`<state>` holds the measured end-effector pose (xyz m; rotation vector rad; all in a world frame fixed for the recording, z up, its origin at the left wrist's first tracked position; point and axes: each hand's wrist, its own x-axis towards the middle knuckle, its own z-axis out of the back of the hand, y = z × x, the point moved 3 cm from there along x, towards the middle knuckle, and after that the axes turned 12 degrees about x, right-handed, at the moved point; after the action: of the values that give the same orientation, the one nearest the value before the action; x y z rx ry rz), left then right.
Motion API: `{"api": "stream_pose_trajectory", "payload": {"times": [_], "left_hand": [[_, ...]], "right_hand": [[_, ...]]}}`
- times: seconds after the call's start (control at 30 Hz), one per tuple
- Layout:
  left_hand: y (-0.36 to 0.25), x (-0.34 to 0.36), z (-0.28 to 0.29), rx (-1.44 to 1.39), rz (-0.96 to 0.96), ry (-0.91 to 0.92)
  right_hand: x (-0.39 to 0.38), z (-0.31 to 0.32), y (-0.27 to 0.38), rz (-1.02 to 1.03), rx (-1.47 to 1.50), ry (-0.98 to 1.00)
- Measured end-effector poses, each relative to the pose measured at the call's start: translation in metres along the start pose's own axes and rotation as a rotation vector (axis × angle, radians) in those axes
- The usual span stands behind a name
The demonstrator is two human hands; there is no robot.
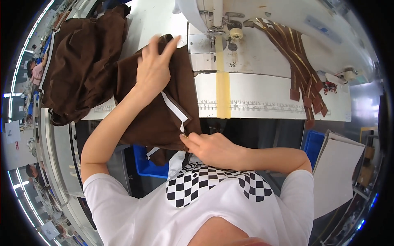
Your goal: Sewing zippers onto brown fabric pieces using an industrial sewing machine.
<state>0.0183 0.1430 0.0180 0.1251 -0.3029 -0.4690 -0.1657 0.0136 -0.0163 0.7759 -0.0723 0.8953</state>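
A brown fabric piece (137,119) lies over the front edge of the sewing table, partly hanging down toward me. My left hand (154,71) rests over its upper part with the fingers spread and slightly blurred. Along the fabric runs a white strip (174,107), ending near my right hand. My right hand (213,149) pinches the fabric's lower right edge between thumb and fingers, close to my chest. A small gold-coloured detail shows at those fingertips, too small to name.
A sewing machine (217,30) stands at the back, with yellow tape (223,94) on the table before it. Brown zipper strips (301,69) lie at right. More brown fabric (84,61) is heaped at left. Below the table sits a blue bin (150,169).
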Motion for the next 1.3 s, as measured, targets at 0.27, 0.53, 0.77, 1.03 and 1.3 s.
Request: {"api": "stream_pose_trajectory", "payload": {"times": [0.27,0.53,0.77,1.03,1.3], "left_hand": [[0.023,0.044,-0.057,-0.419,-0.079,-0.072],[0.024,0.043,-0.040,-0.547,-0.290,-0.015],[-0.009,0.059,-0.023,-1.207,-0.186,0.376],[-0.022,0.059,-0.026,-1.163,-0.063,0.404],[-0.031,0.056,-0.026,-1.043,0.029,0.263]], "right_hand": [[-0.004,0.068,-0.039,-0.288,0.277,-0.328],[0.029,0.105,-0.099,-0.608,0.384,-0.270],[0.044,0.107,-0.149,-0.837,0.749,-0.292],[0.045,0.103,-0.153,-0.887,0.882,-0.502],[0.049,0.104,-0.156,-0.883,0.865,-0.484]]}}
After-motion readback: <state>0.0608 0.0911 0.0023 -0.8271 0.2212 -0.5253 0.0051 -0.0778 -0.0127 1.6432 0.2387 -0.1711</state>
